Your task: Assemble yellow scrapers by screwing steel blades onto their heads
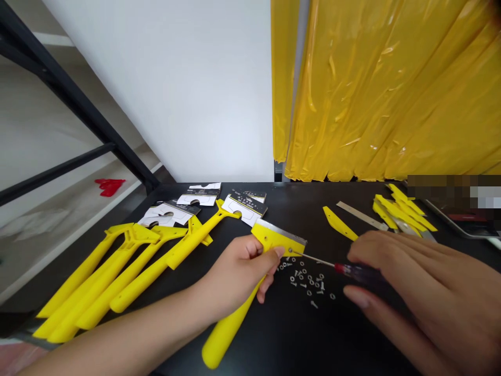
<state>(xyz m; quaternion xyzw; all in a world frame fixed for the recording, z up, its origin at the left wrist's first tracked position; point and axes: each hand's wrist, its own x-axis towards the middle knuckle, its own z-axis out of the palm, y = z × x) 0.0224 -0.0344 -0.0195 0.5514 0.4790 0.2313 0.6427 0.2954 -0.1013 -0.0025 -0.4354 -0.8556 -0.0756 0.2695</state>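
My left hand [250,269] is closed around the head end of a yellow scraper [225,334], whose handle slants toward me. A metal blade [284,232] shows along the scraper's far edge. In my right hand [422,287] is a screwdriver [344,270] with a dark, see-through handle. Its thin shaft points left, and the tip meets a screw [290,250] on the scraper's head. Loose small screws and nuts [309,279] are scattered on the black table between my hands. Several yellow scraper handles [129,261] lie at the left.
Printed cards [195,197] lie at the back left. A loose yellow strip [338,222], a metal blade [362,215] and a pile of yellow strips [403,209] are at the right. Yellow plastic sheeting [391,89] hangs behind the table [289,334].
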